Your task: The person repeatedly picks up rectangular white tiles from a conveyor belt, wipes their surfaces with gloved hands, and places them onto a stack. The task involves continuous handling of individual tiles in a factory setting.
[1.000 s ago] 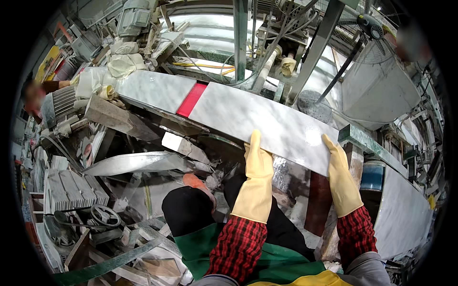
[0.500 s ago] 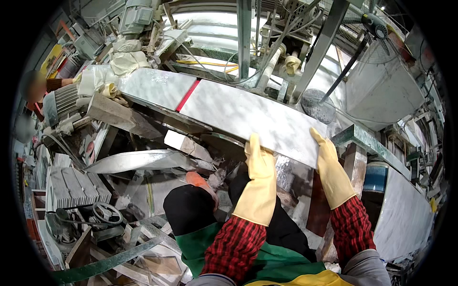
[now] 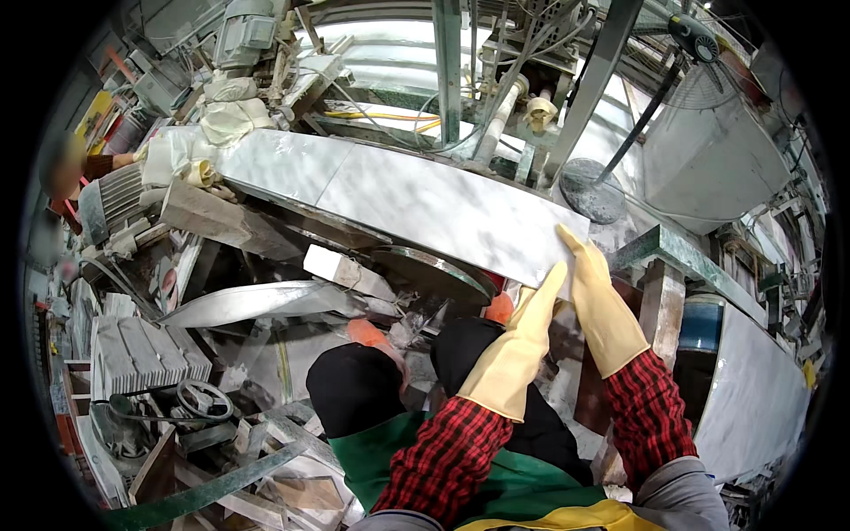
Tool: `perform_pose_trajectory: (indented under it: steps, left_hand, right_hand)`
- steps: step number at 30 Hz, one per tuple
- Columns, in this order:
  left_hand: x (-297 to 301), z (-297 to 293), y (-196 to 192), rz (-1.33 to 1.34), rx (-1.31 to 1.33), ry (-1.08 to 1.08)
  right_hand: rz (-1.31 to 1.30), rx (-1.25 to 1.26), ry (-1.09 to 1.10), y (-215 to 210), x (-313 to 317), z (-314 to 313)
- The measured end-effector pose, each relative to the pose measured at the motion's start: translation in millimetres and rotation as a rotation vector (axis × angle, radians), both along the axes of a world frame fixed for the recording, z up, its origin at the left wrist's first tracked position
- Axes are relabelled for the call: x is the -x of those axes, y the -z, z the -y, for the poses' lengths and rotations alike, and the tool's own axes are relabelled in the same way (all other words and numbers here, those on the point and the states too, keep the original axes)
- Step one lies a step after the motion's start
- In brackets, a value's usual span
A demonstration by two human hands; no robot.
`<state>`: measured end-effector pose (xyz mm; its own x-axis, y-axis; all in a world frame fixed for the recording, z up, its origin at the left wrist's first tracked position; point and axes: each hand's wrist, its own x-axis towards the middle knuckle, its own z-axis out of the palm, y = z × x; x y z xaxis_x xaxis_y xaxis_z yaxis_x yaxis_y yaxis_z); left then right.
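Note:
A long white stone slab [image 3: 443,212] with grey veining lies in front of me. Its left end meets a second white slab [image 3: 274,164] at a thin seam. Both my hands wear long cream rubber gloves. My left hand [image 3: 538,296] grips the near edge close to the right corner, its thumb on top and its other fingers hidden below. Around the right end of the same slab my right hand [image 3: 586,261] is closed, a digit lying on the top face.
A grey motor [image 3: 111,199] and wooden block [image 3: 226,217] lie left. Below the slab are stone offcuts [image 3: 350,270] and a round disc edge [image 3: 434,265]. A green metal beam [image 3: 691,265] and a fan [image 3: 695,40] stand right. Another person's sleeve [image 3: 99,165] shows far left.
The long slab has slid left against the second slab, and the red strip between them no longer shows. My left hand has moved right along the near edge, closer to my right hand.

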<state>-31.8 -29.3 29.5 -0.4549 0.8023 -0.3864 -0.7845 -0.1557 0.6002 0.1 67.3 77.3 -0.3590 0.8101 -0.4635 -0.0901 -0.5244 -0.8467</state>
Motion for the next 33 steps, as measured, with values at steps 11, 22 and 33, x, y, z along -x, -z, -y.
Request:
perform_pose_trajectory:
  steps: [11, 22, 33]
  left_hand:
    - [15, 5, -7, 0.096, -0.002, 0.064]
    - [28, -2, 2, 0.292, -0.064, 0.195]
    - [52, -4, 73, 0.735, -0.225, 0.286]
  right_hand:
    - [0.067, -0.173, -0.006, 30, 9, 1]
    - [0.631, -0.818, 0.051, 10, -191, -24]
    - [1.744, -0.385, 0.211, -13, -505, 21]
